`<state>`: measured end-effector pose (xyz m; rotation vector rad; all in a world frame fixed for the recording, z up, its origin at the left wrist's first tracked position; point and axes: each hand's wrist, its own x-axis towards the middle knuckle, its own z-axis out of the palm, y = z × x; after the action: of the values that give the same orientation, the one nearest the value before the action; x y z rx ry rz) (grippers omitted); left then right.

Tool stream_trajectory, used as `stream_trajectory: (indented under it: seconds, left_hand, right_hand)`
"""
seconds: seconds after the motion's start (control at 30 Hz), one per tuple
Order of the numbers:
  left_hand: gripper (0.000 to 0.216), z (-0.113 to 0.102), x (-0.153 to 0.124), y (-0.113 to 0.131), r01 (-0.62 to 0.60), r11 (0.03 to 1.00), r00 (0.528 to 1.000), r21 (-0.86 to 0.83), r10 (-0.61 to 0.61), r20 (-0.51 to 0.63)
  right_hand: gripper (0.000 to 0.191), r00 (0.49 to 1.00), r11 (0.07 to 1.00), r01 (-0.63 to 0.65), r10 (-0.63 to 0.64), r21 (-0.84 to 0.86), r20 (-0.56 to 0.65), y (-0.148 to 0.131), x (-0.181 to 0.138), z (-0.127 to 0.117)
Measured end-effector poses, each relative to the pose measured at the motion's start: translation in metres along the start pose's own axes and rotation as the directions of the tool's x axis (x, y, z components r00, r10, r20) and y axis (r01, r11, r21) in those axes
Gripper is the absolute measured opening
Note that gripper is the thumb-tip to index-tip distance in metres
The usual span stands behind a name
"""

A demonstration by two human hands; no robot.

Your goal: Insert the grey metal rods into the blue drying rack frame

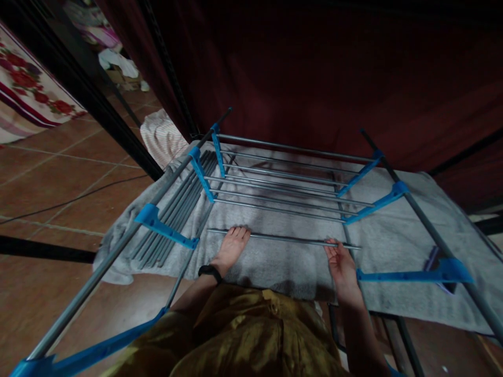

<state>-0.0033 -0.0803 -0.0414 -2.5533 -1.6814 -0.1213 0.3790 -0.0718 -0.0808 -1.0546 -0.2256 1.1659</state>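
Observation:
A loose grey metal rod (288,239) lies crosswise in front of me, with a hand near each end. My left hand (234,243), a black band on its wrist, wraps over the rod from above. Fingers curled round it, my right hand (338,259) grips the rod close to its right end. Around both hands stands a rack frame of grey tubes with blue plastic brackets; the left bracket (167,229) and right bracket (414,276) nearest the hands have no rod between them. Farther back, several crossbars (283,170) span the brackets.
Several loose rods (176,214) lie side by side on the grey towel (271,264) at the left. A dark object (434,262) sits partly behind the right bracket. A dark red curtain (314,78) hangs behind. A thin cable (78,198) crosses the tiled floor (70,162).

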Motion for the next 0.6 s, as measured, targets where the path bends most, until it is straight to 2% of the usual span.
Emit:
stream_trajectory:
  seconds: [0.3, 0.43, 0.6]
  left_hand:
    - [0.038, 0.0, 0.0, 0.002, -0.001, 0.999, 1.0, -0.044, 0.001, 0.001]
    - [0.037, 0.0, 0.0, 0.001, -0.015, 1.0, 1.0, -0.014, 0.016, 0.022]
    - [0.037, 0.007, -0.001, -0.001, -0.02, 0.999, 1.0, 0.033, 0.02, -0.003]
  right_hand:
    - [0.01, 0.998, 0.999, 0.009, -0.012, 0.036, 0.065, 0.002, 0.001, -0.006]
    - [0.011, 0.993, 1.0, -0.011, 0.008, 0.023, 0.114, 0.001, 0.001, -0.01]
    - [0.013, 0.989, 0.998, -0.052, 0.047, 0.032, 0.143, -0.001, 0.002, -0.014]
